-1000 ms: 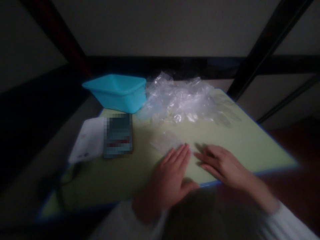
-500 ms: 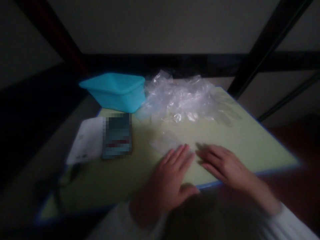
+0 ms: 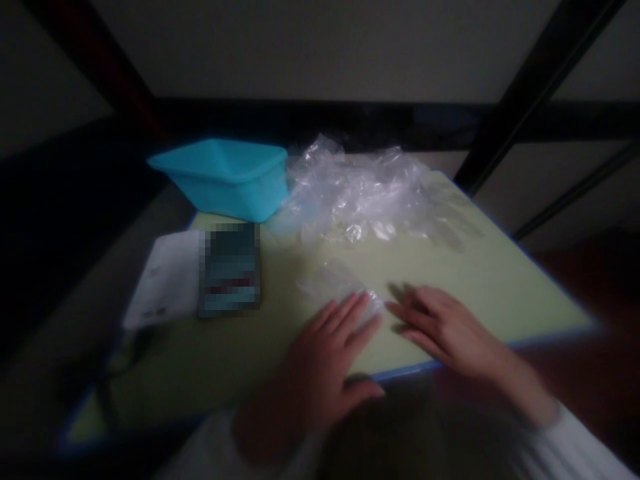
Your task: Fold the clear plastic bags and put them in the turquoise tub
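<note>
My left hand (image 3: pixel 320 360) lies flat on the pale green table (image 3: pixel 500 280), fingers stretched out and together, their tips on the near edge of a small clear plastic bag (image 3: pixel 333 280). My right hand (image 3: pixel 445 330) rests flat beside it, fingers extended leftward toward the same bag's corner, nothing gripped. Both wrists wear white sleeves. The picture is dim and slightly blurred.
A heap of crumpled clear plastic bags (image 3: pixel 365 193) lies at the table's far side. A turquoise plastic tub (image 3: pixel 225 177) stands at the far left. A dark blurred-out card or device (image 3: pixel 230 270) lies on white paper (image 3: pixel 163 283). Dark frame bars (image 3: pixel 530 80) rise behind.
My left hand has slid a little left and back toward me; the view has shifted slightly. The right hand stays nearly where it was.
</note>
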`<state>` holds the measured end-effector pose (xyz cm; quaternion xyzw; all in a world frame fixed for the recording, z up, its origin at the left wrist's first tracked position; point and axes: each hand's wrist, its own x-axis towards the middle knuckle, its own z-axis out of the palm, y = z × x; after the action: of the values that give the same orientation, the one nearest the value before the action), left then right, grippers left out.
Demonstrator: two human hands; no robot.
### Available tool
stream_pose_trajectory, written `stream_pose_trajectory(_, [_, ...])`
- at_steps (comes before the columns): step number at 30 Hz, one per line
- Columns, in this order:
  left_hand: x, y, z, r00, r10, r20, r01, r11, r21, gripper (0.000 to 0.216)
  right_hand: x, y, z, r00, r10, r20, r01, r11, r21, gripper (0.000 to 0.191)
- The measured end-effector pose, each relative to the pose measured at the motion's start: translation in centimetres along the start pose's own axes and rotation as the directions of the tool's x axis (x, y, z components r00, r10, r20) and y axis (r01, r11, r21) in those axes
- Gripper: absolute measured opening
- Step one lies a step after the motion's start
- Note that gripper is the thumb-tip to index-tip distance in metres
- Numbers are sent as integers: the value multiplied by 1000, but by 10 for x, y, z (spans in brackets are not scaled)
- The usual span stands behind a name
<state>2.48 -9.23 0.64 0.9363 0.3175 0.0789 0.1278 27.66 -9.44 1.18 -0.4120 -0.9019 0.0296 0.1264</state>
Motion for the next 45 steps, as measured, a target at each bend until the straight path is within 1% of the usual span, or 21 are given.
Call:
stream_pose_trajectory(4, [-7, -4, -1, 1000, 22, 2, -22, 1000, -17, 76, 1, 0, 0, 1000, 4, 8, -4, 1000, 14, 43])
stream_pose_trajectory(8, [-14, -6, -3, 996, 92, 8, -92, 996, -13, 74, 0, 1, 1, 1000, 7, 8, -7, 1000, 8, 43])
stream_pose_trajectory(10, [-16, -6, -5, 995, 100, -13, -100, 995, -17, 75, -1, 1, 0, 1000, -5, -6, 5, 1000, -5, 43])
stream_pose_trajectory(12, [-15, -6, -6, 997, 64, -52, -65, 997, -29, 76, -3, -1, -3, 998, -53, -38, 53, 999, 1, 42])
stream_pose_trajectory(15, [-14, -5, -5, 995, 19, -94, -22, 999, -33, 77, -4, -7, -8, 984, -166, -71, 168, 985, 36, 44])
stream_pose_trajectory(18, [-13, -5, -2, 995, 17, -99, -19, 1000, -22, 75, -2, -12, -10, 971, -239, -26, 240, 969, 64, 49])
stream_pose_trajectory(21, [-13, -5, -1, 995, 13, -95, -15, 1000, -20, 75, 0, -13, -8, 962, -271, 25, 268, 959, 88, 54])
stream_pose_trajectory(28, [-13, -4, 1, 996, -14, -92, 13, 1000, -6, 76, 0, -12, -6, 959, -269, 85, 265, 962, 61, 53])
stream_pose_trajectory(37, [-13, -4, 1, 995, -13, -97, 12, 1000, -16, 77, -1, -12, -4, 959, -275, 72, 270, 960, 70, 55])
stream_pose_trajectory(45, [-12, -4, 1, 997, -23, -75, 23, 1000, -6, 75, 0, -12, -5, 948, -290, 130, 291, 957, 11, 60])
